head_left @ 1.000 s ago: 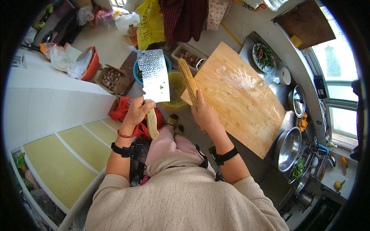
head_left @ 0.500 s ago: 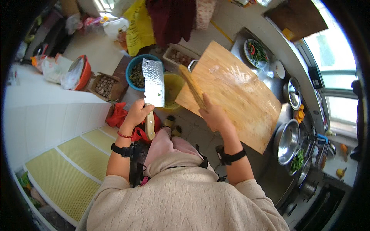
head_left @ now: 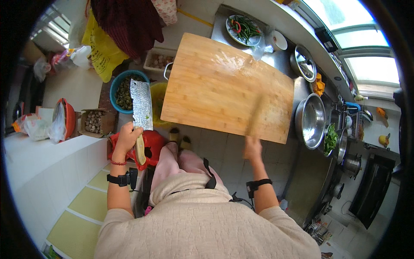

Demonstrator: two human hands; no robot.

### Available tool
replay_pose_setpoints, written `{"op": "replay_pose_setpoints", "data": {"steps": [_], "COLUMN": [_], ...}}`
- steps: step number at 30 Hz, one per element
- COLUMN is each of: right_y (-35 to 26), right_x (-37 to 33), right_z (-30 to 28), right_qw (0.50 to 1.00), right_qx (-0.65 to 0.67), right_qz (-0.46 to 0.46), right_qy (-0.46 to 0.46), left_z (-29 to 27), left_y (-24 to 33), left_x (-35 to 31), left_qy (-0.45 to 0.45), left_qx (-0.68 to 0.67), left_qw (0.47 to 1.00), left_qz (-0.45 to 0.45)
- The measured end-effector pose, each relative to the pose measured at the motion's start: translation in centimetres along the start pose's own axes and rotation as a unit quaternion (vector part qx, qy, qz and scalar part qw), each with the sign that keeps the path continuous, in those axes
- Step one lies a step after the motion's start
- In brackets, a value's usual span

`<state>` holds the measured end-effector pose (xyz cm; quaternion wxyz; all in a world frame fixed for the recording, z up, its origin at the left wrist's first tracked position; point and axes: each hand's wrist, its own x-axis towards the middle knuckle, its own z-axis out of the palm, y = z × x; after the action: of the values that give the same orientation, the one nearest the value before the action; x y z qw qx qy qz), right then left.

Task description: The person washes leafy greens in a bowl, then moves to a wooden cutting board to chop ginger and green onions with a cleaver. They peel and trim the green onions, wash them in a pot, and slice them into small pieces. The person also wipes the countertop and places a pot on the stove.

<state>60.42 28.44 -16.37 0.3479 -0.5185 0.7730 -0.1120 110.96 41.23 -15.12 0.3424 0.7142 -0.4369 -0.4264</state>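
The left hand [head_left: 127,139] grips a cleaver [head_left: 142,105], the right hand [head_left: 252,149] a brush [head_left: 256,115] at a wooden board [head_left: 211,88].

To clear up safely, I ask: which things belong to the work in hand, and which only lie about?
In the work: cleaver in left hand; blurred brush in right hand; wooden board beneath brush.
Apparently lying about: chillies; yellow bag; metal bowl.

a beige top [head_left: 202,226], pink trousers [head_left: 165,172], black wristbands [head_left: 116,179] and red bracelet [head_left: 118,163] are worn.
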Motion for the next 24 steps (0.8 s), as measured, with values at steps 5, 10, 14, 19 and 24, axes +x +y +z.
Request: {"op": "replay_pose_setpoints", "data": {"steps": [5,10,14,19,24], "right_y": [-10.2,-16.5,-18.8,-20.3,-19.0], "right_x": [-7.1,-10.0,-10.6,-10.7,-8.2], "right_z": [11.1,13.7,13.5,12.8,9.1], "right_qw": [0.945,0.912,0.898,0.885,0.890], "right_qx": [-0.055,-0.079,-0.118,-0.200,-0.136], "right_qz": [-0.196,-0.266,-0.289,-0.288,-0.319], "right_qy": [-0.258,-0.303,-0.309,-0.306,-0.297], "left_z": [0.2,1.0,1.5,1.7,2.1], "left_y": [0.6,0.9,0.9,0.7,0.6], "left_x": [0.4,1.3,1.8,1.6,1.8], "left_qy": [0.017,0.023,0.015,0.003,0.016], "left_qx": [0.070,0.228,0.253,0.265,0.252], "left_qw": [0.996,0.973,0.967,0.964,0.967], "left_qz": [0.058,0.016,0.005,-0.018,-0.015]}}
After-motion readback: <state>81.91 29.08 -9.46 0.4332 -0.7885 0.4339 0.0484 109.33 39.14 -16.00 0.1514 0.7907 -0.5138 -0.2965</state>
